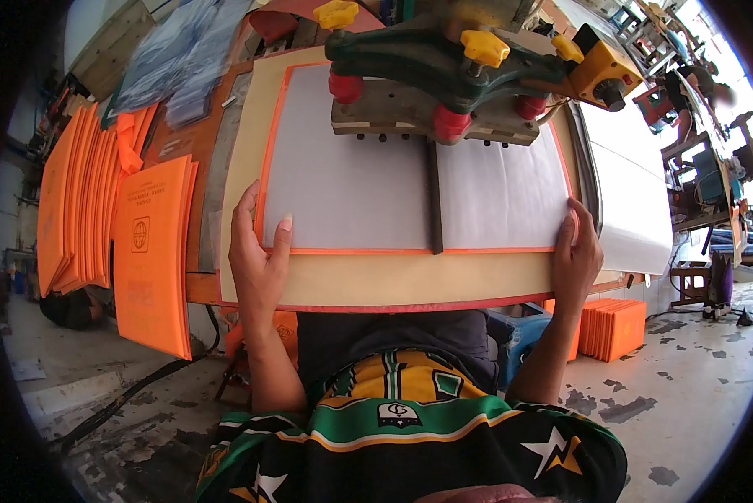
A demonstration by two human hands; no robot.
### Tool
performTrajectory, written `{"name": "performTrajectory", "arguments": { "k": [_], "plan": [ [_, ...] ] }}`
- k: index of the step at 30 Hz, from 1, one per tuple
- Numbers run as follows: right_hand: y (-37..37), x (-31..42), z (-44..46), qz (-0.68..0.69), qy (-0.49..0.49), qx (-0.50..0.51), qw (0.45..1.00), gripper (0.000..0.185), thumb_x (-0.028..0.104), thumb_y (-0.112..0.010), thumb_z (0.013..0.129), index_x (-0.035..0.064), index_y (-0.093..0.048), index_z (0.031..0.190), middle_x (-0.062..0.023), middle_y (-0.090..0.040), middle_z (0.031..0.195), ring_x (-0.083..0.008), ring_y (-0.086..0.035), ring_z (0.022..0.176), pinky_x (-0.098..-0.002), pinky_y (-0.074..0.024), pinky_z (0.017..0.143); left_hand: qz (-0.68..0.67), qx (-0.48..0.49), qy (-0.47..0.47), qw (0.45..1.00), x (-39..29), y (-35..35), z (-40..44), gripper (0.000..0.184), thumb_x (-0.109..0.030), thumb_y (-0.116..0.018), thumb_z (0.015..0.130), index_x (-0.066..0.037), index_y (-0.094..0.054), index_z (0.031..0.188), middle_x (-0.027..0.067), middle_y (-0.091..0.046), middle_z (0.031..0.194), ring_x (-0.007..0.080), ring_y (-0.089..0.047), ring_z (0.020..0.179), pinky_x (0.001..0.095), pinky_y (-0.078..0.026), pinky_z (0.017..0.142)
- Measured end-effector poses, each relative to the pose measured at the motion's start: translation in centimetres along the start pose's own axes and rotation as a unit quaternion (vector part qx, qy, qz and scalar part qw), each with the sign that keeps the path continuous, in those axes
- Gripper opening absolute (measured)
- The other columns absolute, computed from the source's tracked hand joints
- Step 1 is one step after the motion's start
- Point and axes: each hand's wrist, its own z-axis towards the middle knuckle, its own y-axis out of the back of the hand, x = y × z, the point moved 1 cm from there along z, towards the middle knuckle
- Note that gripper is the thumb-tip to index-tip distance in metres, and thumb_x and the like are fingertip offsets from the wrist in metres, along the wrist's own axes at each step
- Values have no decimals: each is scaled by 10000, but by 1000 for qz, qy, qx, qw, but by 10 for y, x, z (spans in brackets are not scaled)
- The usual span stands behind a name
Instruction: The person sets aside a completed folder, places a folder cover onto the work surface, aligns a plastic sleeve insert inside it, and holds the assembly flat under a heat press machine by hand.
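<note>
An orange-edged folder cover (355,189) lies spread flat on a cream board (376,281). Pale, translucent sheets cover its two halves, and a dark strip (435,201) runs down between them. My left hand (259,251) grips its left edge near the front corner, thumb on top. At the front right corner, my right hand (577,256) holds the opposite edge, thumb and fingers closed on it. Over the far part of the cover hangs a dark green press head (443,63) with a metal plate, hiding what is beneath.
Stacked orange folders (79,201) and a printed orange folder (152,251) stand at the left, below clear plastic sleeves (175,59). White sheets (623,184) lie right of the board. More orange folders (613,329) sit low at right. A yellow control box (604,74) juts from the press.
</note>
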Motion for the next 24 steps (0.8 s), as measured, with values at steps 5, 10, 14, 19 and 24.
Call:
{"name": "performTrajectory", "arguments": {
  "k": [5,10,14,19,24],
  "plan": [
    [-1,-2,0,-2,-3,1,1000,335,244,-530,1109,76,-680,1357,-200,-757,1258,-391,-742,1126,-491,-563,949,-5,3,10,1000,-2,0,0,589,-229,-704,1037,-22,-505,1552,211,-568,1537,335,-518,1457,458,-372,1236],
    [-1,-2,0,-3,8,-6,1000,337,245,-531,1108,75,-682,1358,-202,-758,1255,-395,-742,1131,-492,-565,948,-9,3,24,1000,-3,0,0,585,-224,-704,1036,-26,-508,1551,207,-570,1538,334,-518,1457,457,-373,1236],
    [-4,-7,0,-19,16,-7,1000,366,324,-489,1146,133,-672,1399,-159,-762,1283,-341,-751,1120,-469,-570,954,2,1,8,1000,-1,0,0,582,-226,-704,1035,-29,-513,1549,202,-570,1540,334,-518,1459,458,-375,1236],
    [0,1,0,-7,-5,1,1000,346,255,-517,1114,80,-680,1364,-201,-761,1254,-385,-747,1131,-499,-566,954,1,5,23,1000,-5,1,0,581,-222,-702,1034,-33,-514,1550,199,-569,1542,334,-519,1458,458,-375,1236],
    [-1,1,0,-3,1,-6,1000,343,257,-521,1112,83,-681,1359,-212,-757,1245,-406,-740,1126,-500,-564,952,5,4,0,1000,1,0,0,581,-224,-698,1034,-26,-514,1548,197,-569,1542,331,-519,1457,455,-372,1236]
  ]
}}
